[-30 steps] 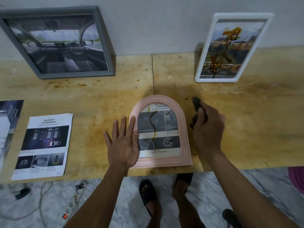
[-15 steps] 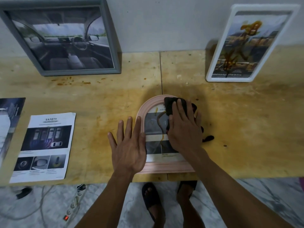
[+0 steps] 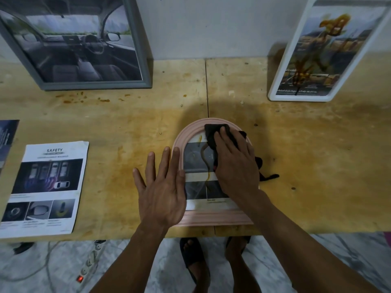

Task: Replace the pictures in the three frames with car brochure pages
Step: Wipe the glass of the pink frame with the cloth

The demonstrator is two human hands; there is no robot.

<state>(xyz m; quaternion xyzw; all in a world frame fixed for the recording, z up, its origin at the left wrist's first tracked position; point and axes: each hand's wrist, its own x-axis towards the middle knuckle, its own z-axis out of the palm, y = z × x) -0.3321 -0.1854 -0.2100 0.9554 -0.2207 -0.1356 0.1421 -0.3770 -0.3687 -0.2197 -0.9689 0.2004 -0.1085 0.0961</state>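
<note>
All three frames seemed already filled with brochure pages; the pink arched frame [image 3: 211,218] lay at centre, streaked. Right hand [image 3: 234,166] pressed a dark cloth [image 3: 213,132] on it, left hand [image 3: 163,187] fingers spread flat beside

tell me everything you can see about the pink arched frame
The pink arched frame lies flat, face up, at the near edge of the wooden table. Ridged moulding, rounded top, straight base. It holds a car brochure page streaked with brownish smears. The left hand rests flat on its left side; the right hand presses a black cloth on it.
</note>
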